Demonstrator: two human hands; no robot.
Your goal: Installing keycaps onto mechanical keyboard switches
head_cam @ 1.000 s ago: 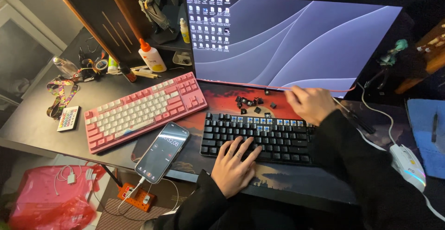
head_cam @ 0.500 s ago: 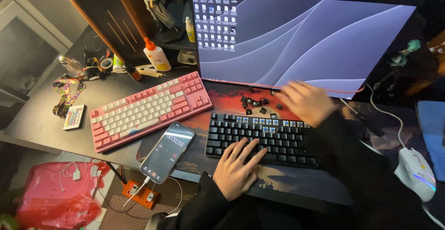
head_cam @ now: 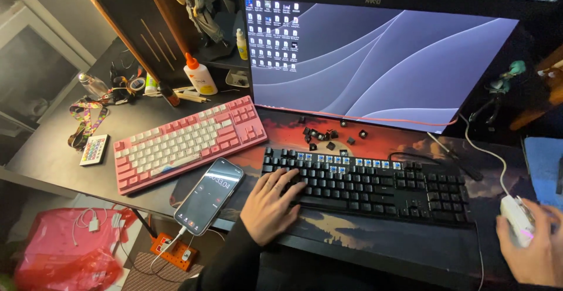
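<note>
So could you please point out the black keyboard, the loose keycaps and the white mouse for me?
black keyboard [head_cam: 375, 188], head view, middle key rows.
loose keycaps [head_cam: 326, 136], head view, centre of the pile.
white mouse [head_cam: 516, 219], head view, its bare top shell.

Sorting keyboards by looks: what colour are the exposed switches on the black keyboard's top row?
Blue, on the black keyboard under the left hand; head view.

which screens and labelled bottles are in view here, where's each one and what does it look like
Monitor: rear of desk, wide, blue-grey wave wallpaper, icons at left.
Phone: between pink keyboard and left hand, dark lit screen.
Glue bottle: left of monitor, white, orange cap.
Small bottle: by monitor's left edge, yellowish.
</note>
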